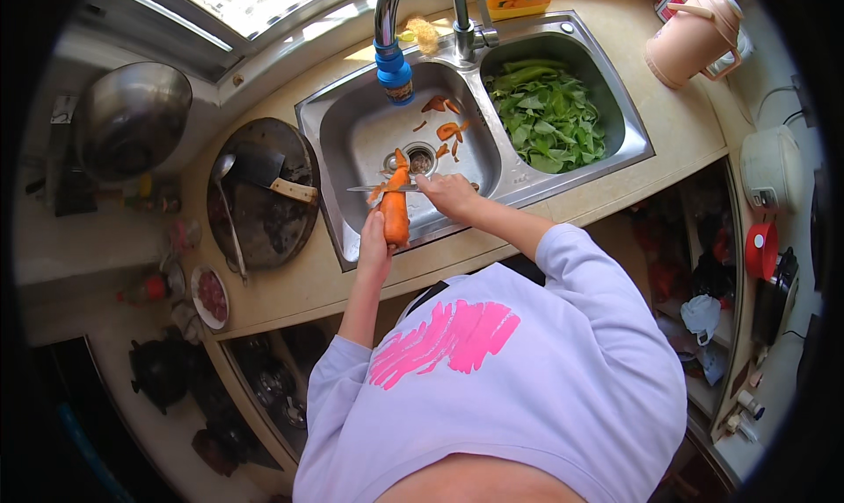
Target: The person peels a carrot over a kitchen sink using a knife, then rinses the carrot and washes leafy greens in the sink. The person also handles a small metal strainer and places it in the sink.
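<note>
Over the left basin of a steel sink [338, 142], my left hand [375, 236] is closed around the thick end of a carrot [396, 215]. Its narrow tip points away toward the drain. My right hand [447, 195] grips a knife by its handle, which the fingers mostly hide. The knife blade [369, 188] lies across the carrot, and a strip of peel hangs beside it. Several orange-brown peelings [450, 132] lie in the basin past my right hand. Green leafy vegetables [549, 116] fill much of the right basin.
Above the left basin hangs a faucet with a blue nozzle [393, 74]. A round dark chopping board [264, 226] at left bears a cleaver [268, 171] and a ladle [230, 204]. Nearby is a plate of meat [211, 297]. A pink thermos jug [694, 41] stands at far right.
</note>
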The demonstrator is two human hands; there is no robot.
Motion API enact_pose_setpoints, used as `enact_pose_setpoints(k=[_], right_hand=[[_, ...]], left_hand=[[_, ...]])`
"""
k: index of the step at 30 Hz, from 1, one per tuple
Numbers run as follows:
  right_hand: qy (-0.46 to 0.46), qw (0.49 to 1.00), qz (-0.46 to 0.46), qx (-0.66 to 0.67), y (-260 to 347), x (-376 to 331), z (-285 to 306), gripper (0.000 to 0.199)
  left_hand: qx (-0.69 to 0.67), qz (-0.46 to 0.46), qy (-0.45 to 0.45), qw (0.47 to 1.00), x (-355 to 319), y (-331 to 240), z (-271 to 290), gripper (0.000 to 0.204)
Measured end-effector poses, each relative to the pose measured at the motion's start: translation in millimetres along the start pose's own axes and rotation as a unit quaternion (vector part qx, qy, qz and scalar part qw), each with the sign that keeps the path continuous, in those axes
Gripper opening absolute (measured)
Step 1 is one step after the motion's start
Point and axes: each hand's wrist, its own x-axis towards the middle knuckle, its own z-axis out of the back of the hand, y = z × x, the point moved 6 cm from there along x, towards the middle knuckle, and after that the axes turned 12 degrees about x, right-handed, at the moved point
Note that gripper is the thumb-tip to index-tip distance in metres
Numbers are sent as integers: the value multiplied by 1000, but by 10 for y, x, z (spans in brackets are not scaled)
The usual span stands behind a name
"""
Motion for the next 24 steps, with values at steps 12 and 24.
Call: enact_pose_setpoints(k=[12, 24], right_hand=[[15, 996, -74, 55, -195, -13, 117, 18], [30, 998, 53, 24, 475, -109, 135, 21]], left_hand=[[-4, -15, -36, 999, -80, -88, 103, 42], [-45, -28, 41, 998, -16, 7, 15, 44]])
